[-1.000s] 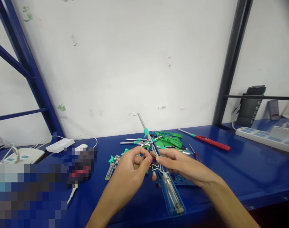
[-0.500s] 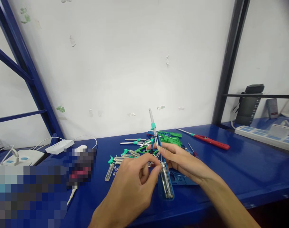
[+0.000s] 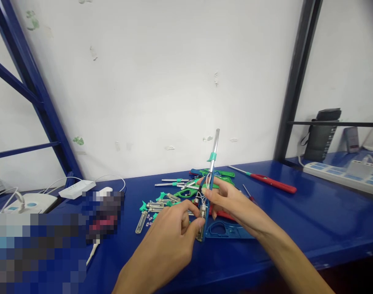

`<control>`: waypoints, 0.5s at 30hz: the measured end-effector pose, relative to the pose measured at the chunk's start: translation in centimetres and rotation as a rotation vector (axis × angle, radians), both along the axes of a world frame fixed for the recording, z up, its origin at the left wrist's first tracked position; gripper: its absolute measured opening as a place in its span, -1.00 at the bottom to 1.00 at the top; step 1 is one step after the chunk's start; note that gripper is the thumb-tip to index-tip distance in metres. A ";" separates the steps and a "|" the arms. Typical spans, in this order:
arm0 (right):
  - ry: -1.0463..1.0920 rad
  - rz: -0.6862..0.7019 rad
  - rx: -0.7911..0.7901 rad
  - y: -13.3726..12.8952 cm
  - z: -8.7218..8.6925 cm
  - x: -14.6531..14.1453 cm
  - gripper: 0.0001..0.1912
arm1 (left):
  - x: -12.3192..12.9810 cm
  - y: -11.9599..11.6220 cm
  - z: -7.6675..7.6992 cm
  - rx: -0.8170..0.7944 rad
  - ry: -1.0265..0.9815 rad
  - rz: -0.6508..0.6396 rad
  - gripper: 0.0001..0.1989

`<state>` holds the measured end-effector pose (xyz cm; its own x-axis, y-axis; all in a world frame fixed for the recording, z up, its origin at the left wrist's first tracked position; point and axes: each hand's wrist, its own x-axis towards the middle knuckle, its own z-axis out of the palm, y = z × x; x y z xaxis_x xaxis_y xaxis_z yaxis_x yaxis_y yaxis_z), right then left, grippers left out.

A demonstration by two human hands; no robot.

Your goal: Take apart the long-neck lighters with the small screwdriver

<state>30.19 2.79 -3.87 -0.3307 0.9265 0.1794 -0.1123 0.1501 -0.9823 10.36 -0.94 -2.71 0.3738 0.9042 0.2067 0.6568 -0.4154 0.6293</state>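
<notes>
My right hand (image 3: pixel 232 204) grips a blue lighter casing half (image 3: pixel 206 218), which stands nearly edge-on to me. From its top rises a metal tube (image 3: pixel 216 141) with a teal collar (image 3: pixel 212 157). Thin white wires (image 3: pixel 201 195) and a small dark part show near the right thumb. Between thumb and forefinger, my left hand (image 3: pixel 164 241) pinches a clear fuel tank (image 3: pixel 200 235) beside the casing; the fingers partly cover the tank. Below my right hand, another blue casing half (image 3: pixel 241 231) lies on the table.
Clear tanks (image 3: pixel 140 222) with teal pieces, metal tubes (image 3: pixel 166 184) and green casings (image 3: pixel 188 192) lie behind my hands. A red lighter (image 3: pixel 273 183) and a screwdriver (image 3: pixel 250 194) are to the right. Power strips (image 3: pixel 342 175) and cables lie at the sides.
The casing has turned edge-on and its tube tip has swung right and up. The clear tank, earlier lying in the casing, now shows at its left side, between my left fingertips.
</notes>
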 end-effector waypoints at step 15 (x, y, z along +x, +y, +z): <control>0.001 -0.034 -0.032 -0.3 0.3 0.1 -0.48 | 0.0 0.1 0.5 0.067 0.006 0.108 -0.81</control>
<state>30.26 2.49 -3.61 -0.2991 0.9423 0.1502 -0.1087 0.1227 -0.9865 10.35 -0.88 -2.24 0.2762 0.9235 0.2662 0.7038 -0.3829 0.5984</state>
